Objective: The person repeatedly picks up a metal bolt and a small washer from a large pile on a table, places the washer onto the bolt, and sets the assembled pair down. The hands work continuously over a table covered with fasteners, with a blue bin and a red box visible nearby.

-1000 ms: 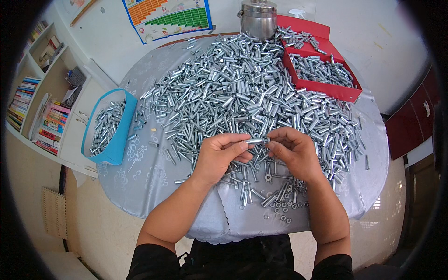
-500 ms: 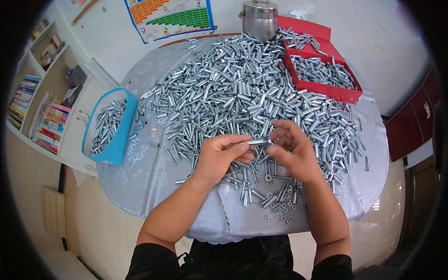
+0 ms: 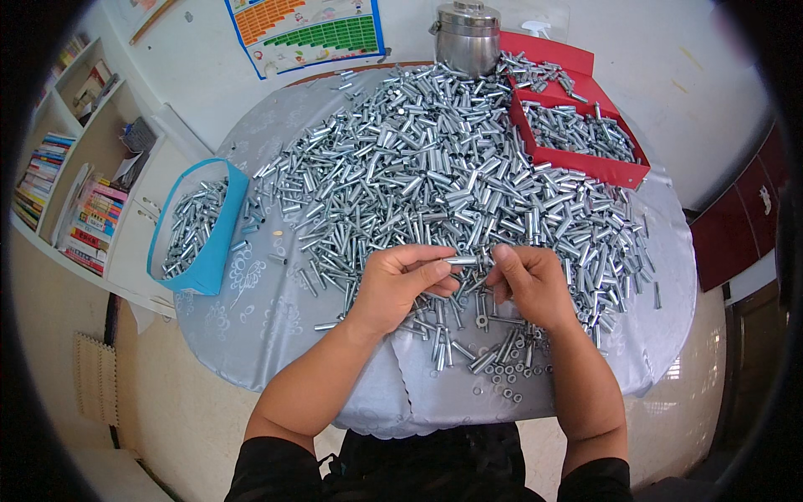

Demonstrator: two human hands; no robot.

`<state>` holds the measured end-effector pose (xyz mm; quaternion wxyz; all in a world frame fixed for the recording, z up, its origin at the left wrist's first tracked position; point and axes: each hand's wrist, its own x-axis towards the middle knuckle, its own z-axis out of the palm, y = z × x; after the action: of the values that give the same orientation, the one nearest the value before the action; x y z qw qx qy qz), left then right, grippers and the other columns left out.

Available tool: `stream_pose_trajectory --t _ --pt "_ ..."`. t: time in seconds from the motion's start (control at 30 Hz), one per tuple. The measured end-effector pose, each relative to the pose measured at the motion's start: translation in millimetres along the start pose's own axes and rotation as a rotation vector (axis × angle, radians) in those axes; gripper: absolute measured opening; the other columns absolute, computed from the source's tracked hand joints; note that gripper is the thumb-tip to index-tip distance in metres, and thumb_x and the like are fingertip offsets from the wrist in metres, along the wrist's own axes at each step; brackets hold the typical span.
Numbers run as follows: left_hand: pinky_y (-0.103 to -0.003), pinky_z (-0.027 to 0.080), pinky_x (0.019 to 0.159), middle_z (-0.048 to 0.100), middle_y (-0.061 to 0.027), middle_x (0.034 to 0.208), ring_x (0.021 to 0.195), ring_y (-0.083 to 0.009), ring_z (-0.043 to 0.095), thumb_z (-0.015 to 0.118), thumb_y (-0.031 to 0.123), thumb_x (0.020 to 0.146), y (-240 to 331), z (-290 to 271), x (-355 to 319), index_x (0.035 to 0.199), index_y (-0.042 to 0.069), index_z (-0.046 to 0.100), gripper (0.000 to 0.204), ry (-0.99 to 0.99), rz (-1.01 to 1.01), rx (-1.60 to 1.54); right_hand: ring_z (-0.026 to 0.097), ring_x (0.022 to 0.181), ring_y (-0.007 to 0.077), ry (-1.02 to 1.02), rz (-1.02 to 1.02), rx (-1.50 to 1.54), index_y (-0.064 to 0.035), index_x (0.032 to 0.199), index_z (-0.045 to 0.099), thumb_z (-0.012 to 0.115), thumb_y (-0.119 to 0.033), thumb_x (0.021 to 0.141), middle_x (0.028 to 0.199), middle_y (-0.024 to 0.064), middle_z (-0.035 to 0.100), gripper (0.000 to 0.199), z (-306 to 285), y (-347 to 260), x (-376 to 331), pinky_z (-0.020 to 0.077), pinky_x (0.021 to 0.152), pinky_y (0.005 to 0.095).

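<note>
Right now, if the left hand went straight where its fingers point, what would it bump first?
Probably the right hand: its fingers are at or near the far end of the metal piece the left hand holds. Depth is unclear, so the metal pile might come first.

White wall (image 3: pixel 669 109), stocked bookshelf (image 3: pixel 96 155), pale floor (image 3: pixel 184 402)

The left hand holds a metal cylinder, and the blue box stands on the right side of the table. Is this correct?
Not quite: the blue box stands on the left side of the table, as the head view shows. The left hand does hold a metal cylinder.
</note>
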<state>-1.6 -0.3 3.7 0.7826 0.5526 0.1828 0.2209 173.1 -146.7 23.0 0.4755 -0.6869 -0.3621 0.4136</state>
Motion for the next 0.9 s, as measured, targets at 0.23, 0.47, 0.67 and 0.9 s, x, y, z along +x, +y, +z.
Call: stream_pose_trajectory --t 0.23,0.47,0.67,0.9 --pt "-0.032 0.061 0.071 0.069 -0.0189 0.099 0.080 -0.0224 0.071 0.061 0.002 0.091 -2.3 0.8 1.0 0.113 -0.006 0.063 0.024 -0.003 0.008 -0.008 0.055 0.065 0.0075 0.151 -0.395 0.023 0.0029 0.095 0.063 0.063 -0.019 0.093 0.076 0.0042 0.061 0.022 15.5 7.8 5.5 0.0436 0.059 0.0235" --pt "-0.032 0.061 0.071 0.069 -0.0189 0.099 0.079 -0.0222 0.071 0.061 0.003 0.091 -2.2 1.3 1.5 0.113 -0.006 0.063 0.024 -0.010 0.007 -0.011 0.054 0.065 0.0072 0.167 -0.403 0.117 0.0026 0.094 0.064 0.060 -0.021 0.095 0.073 0.0024 0.059 0.024 20.5 6.8 5.4 0.0427 0.058 0.0239" --pt "-0.031 0.061 0.071 0.070 -0.0186 0.099 0.079 -0.0219 0.071 0.060 0.003 0.091 -1.7 0.4 0.9 0.113 -0.006 0.063 0.024 -0.009 0.002 -0.020 0.055 0.066 0.0075 0.085 -0.181 0.168 0.0011 0.094 0.064 0.062 -0.018 0.094 0.075 0.0028 0.061 0.019 10.1 1.5 0.0 0.0450 0.060 0.0243" --pt "-0.032 0.061 0.071 0.070 -0.0182 0.099 0.079 -0.0220 0.071 0.061 0.003 0.091 -1.7 0.1 0.4 0.113 -0.006 0.063 0.024 -0.009 0.011 -0.004 0.057 0.067 0.0083 0.055 -0.254 0.106 0.0010 0.094 0.064 0.063 -0.012 0.092 0.076 0.0025 0.063 0.014 12.2 3.0 1.9 0.0469 0.061 0.0240"
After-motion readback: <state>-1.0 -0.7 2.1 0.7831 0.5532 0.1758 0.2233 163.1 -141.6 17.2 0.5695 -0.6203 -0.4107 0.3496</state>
